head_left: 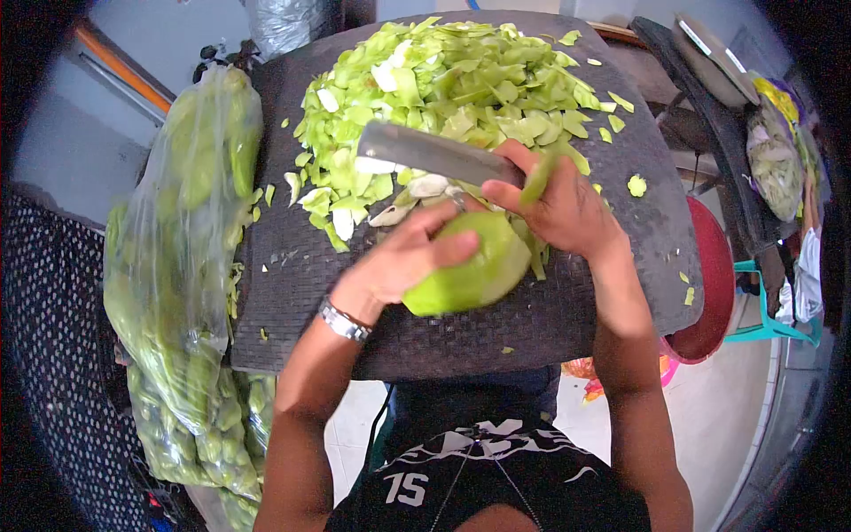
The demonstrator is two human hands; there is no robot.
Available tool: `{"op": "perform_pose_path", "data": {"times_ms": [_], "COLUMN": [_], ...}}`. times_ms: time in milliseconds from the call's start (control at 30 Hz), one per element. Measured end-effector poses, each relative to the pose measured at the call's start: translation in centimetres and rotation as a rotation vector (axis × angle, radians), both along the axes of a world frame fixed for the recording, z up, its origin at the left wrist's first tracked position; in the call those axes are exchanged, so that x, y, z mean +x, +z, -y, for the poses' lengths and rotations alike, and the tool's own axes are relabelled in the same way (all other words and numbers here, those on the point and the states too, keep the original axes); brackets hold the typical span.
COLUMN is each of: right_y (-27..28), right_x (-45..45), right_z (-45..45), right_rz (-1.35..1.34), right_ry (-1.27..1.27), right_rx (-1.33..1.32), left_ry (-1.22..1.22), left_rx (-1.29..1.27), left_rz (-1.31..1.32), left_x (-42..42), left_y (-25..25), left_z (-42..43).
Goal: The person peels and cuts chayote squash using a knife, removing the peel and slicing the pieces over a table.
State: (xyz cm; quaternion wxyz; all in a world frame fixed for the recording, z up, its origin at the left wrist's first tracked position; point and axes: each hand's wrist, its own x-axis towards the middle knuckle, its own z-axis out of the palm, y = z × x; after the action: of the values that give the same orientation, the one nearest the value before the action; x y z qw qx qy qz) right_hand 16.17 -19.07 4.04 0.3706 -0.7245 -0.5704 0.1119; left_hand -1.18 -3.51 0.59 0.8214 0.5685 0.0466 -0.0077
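My left hand (409, 255) is wrapped round a large pale green fruit (483, 270), thumb across its top, held over the table's near half. The fruit looks partly peeled; its exact kind is hard to tell. In my right hand (572, 208) is a broad-bladed knife (434, 151), its handle hidden by the fingers and its blade pointing left above the scraps. A strip of green peel (539, 180) sits against my right thumb and fingers. Beyond both hands lies a big heap of green peelings (461, 84), with several whitish pieces (429, 185) at its near edge.
The dark woven-textured table (301, 310) carries the heap and scattered scraps. Clear plastic bags (191, 204) full of green produce stand along its left side. At right are a red tub (705, 284), a teal stool (753, 306) and a dark shelf (709, 124) with bags.
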Motion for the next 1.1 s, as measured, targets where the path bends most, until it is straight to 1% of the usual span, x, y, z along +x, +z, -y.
{"op": "perform_pose_path", "data": {"times_ms": [33,67,100,133,167,200,233,267,300,333,433,467,567,667,700,767,800,900,933,967,1033,1100], "right_y": [-0.4,-2.4,-4.4,-3.6,-2.8,-2.2,-1.6,-0.6,0.0,-0.5,0.7,0.8,1.4,1.0,0.9,0.8,0.9,1.0,1.4,1.9,1.1,0.1], "right_x": [0.6,1.3,2.0,1.3,1.0,0.7,0.3,0.1,-0.2,-0.3,0.1,0.0,-0.5,-2.6,-3.1,-3.6,-3.7,-3.0,-2.6,-2.1,-1.0,-0.6], "right_z": [-0.1,-0.5,-0.9,-0.9,-1.1,-0.9,-0.8,-0.9,-1.0,-1.0,-0.3,-0.5,-1.3,-2.1,-2.3,-2.7,-2.8,-3.1,-3.3,-3.5,-3.8,-4.0], "right_rz": [0.026,0.156,0.29,0.071,-0.136,-0.205,-0.271,-0.426,-0.581,-0.726,-1.24,-1.276,-1.371,-1.229,-1.184,-1.212,-1.216,-1.223,-1.224,-1.217,-1.196,-1.147], "right_ry": [-0.05,-0.029,-0.019,-0.118,-0.214,-0.225,-0.238,-0.282,-0.325,-0.224,0.102,0.128,0.211,0.133,0.108,0.11,0.104,0.085,0.054,0.023,0.004,-0.024], "right_rx": [-0.02,0.06,0.142,0.035,-0.061,-0.114,-0.168,-0.301,-0.437,-0.335,-0.159,-0.16,-0.149,-0.237,-0.278,-0.266,-0.238,-0.122,-0.084,-0.044,-0.03,-0.018], "left_ry": [-0.025,0.097,-0.036,-0.168,-0.147,-0.125,0.007,0.142,0.277,0.419,0.287,0.335,0.422,0.73,0.75,0.784,0.796,0.527,0.513,0.493,0.429,0.405], "left_rx": [-0.028,-0.057,-0.258,-0.454,-0.521,-0.588,-0.579,-0.571,-0.562,-0.572,-0.705,-0.598,-0.522,-0.395,-0.368,-0.311,-0.27,-0.311,-0.387,-0.499,-0.523,-0.419], "left_rz": [-0.014,-0.008,-0.005,0.006,-0.01,-0.024,-0.028,-0.032,-0.037,-0.077,0.03,0.049,0.005,0.004,0.055,0.151,0.12,0.264,0.309,0.305,0.211,0.119], "left_x": [0.0,0.3,-0.1,-0.3,-0.3,0.0,0.0,0.1,0.3,0.6,0.6,0.6,0.4,0.9,0.9,0.9,0.7,0.2,0.3,0.3,0.3,0.4], "left_y": [-0.3,-0.6,-1.0,-1.8,-2.9,-2.5,-2.3,-2.0,-0.6,1.0,0.6,0.7,0.4,0.9,1.2,1.8,2.4,1.4,1.6,1.8,2.3,1.5], "left_z": [0.4,1.2,0.3,-1.6,-2.4,-2.7,-2.6,-2.3,-1.5,-0.8,-2.4,-2.4,-3.4,-3.3,-3.1,-2.7,-2.3,-3.4,-3.2,-3.0,-2.5,-1.7]}}
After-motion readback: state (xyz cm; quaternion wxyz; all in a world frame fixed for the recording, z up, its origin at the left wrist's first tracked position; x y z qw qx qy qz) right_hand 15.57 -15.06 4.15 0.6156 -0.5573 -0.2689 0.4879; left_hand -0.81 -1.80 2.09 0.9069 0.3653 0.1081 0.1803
